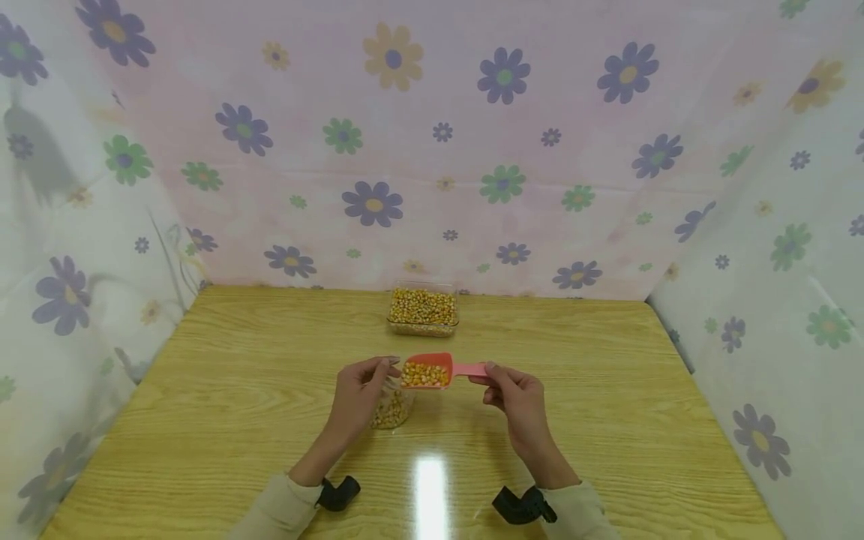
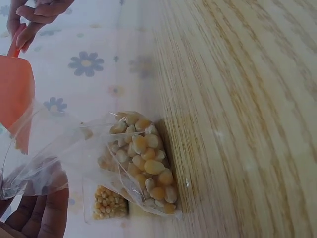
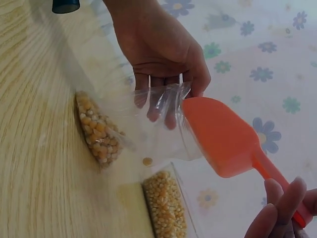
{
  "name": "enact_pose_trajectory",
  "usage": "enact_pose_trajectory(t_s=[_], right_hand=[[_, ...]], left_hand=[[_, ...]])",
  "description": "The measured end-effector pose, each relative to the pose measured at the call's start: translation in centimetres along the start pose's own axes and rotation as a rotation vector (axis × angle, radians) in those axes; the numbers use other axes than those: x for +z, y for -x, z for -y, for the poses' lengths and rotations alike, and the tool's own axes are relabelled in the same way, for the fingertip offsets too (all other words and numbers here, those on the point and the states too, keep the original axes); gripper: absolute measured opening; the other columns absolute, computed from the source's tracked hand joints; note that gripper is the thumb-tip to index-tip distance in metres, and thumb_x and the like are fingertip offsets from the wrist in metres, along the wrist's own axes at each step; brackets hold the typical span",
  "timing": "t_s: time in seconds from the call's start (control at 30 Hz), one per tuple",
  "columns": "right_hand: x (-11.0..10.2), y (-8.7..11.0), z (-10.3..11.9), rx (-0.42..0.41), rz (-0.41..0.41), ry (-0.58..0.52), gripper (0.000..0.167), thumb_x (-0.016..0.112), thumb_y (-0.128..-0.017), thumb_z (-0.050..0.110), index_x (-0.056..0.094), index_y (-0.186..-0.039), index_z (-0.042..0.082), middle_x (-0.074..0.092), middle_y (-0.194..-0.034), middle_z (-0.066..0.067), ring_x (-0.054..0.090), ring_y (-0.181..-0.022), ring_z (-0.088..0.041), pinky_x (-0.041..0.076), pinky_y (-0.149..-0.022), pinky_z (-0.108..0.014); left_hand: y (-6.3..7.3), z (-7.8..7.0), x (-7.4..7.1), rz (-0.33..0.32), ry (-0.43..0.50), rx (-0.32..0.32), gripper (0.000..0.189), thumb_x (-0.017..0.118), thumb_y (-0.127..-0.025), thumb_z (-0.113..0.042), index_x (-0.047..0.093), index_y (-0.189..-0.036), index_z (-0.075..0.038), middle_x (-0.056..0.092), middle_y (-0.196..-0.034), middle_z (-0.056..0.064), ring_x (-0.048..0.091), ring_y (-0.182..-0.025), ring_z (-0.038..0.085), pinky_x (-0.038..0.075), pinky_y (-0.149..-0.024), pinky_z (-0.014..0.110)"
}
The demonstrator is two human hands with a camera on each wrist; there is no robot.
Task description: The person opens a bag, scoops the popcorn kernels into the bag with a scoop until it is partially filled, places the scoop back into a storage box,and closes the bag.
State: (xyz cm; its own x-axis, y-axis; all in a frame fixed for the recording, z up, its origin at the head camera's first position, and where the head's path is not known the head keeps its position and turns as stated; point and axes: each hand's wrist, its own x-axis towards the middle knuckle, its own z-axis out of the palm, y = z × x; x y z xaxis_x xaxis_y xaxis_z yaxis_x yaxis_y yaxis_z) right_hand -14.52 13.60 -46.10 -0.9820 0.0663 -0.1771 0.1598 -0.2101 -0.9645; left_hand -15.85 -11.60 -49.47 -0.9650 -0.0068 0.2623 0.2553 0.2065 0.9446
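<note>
A red plastic scoop (image 1: 442,359) full of yellow corn kernels (image 1: 423,375) is held level by its handle in my right hand (image 1: 521,405). My left hand (image 1: 358,394) pinches the top of a clear plastic bag (image 2: 62,141), keeping its mouth up beside the scoop. Kernels (image 2: 148,158) fill the bottom of the bag, which rests on the table. In the right wrist view the scoop's front edge is at the bag's opening, and a single kernel (image 3: 147,161) shows lower in the clear plastic.
A clear rectangular container (image 1: 423,329) filled with corn kernels stands at the back middle of the wooden table (image 1: 574,360). Flower-patterned cloth (image 1: 432,157) encloses the back and both sides. Black straps (image 1: 340,494) sit at both wrists.
</note>
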Motion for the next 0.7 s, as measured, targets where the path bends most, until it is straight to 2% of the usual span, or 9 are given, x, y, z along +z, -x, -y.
enact_pose_trajectory(t_s=[0.13, 0.23, 0.37, 0.6, 0.7], right_hand=[[0.3, -0.1, 0.2, -0.032, -0.003, 0.038, 0.031, 0.063, -0.102, 0.016, 0.071, -0.112, -0.013, 0.078, -0.078, -0.002, 0.060, -0.055, -0.008, 0.056, -0.063, -0.024], [0.4, -0.2, 0.3, -0.049, -0.015, 0.072, 0.031, 0.064, -0.102, 0.015, 0.071, -0.113, -0.013, 0.078, -0.078, -0.002, 0.060, -0.054, -0.008, 0.057, -0.063, -0.025], [0.7, -0.4, 0.5, -0.065, -0.028, 0.118, 0.029, 0.066, -0.100, 0.016, 0.073, -0.112, -0.010, 0.078, -0.079, -0.004, 0.062, -0.054, -0.009, 0.058, -0.064, -0.026], [1.6, -0.8, 1.2, -0.078, -0.001, 0.144, 0.028, 0.066, -0.100, 0.015, 0.074, -0.114, -0.007, 0.078, -0.082, -0.007, 0.064, -0.055, -0.011, 0.059, -0.065, -0.028], [2.0, -0.8, 1.4, -0.092, 0.008, 0.151, 0.029, 0.067, -0.100, 0.016, 0.073, -0.114, -0.009, 0.078, -0.083, -0.010, 0.064, -0.055, -0.012, 0.059, -0.064, -0.027]], left_hand=[[0.0, 0.2, 0.4, -0.017, -0.024, 0.054, 0.028, 0.054, -0.107, -0.014, 0.077, -0.108, 0.001, 0.076, -0.091, 0.015, 0.057, -0.056, 0.012, 0.042, -0.041, 0.025], [0.0, 0.3, 0.7, -0.021, -0.042, 0.056, 0.027, 0.054, -0.107, -0.014, 0.078, -0.110, -0.001, 0.076, -0.089, 0.012, 0.059, -0.060, 0.012, 0.034, -0.038, 0.023], [0.0, 0.1, 0.9, -0.039, -0.068, 0.025, 0.027, 0.054, -0.107, -0.016, 0.078, -0.110, -0.005, 0.076, -0.089, 0.008, 0.067, -0.071, 0.019, 0.038, -0.042, 0.024], [0.0, 0.1, 0.8, -0.077, -0.101, 0.021, 0.026, 0.054, -0.106, -0.014, 0.078, -0.110, -0.004, 0.077, -0.091, 0.010, 0.071, -0.081, 0.024, 0.051, -0.055, 0.026], [0.0, 0.0, 0.7, -0.091, -0.111, 0.013, 0.026, 0.054, -0.106, -0.014, 0.078, -0.110, -0.004, 0.077, -0.092, 0.010, 0.071, -0.081, 0.024, 0.049, -0.052, 0.026]])
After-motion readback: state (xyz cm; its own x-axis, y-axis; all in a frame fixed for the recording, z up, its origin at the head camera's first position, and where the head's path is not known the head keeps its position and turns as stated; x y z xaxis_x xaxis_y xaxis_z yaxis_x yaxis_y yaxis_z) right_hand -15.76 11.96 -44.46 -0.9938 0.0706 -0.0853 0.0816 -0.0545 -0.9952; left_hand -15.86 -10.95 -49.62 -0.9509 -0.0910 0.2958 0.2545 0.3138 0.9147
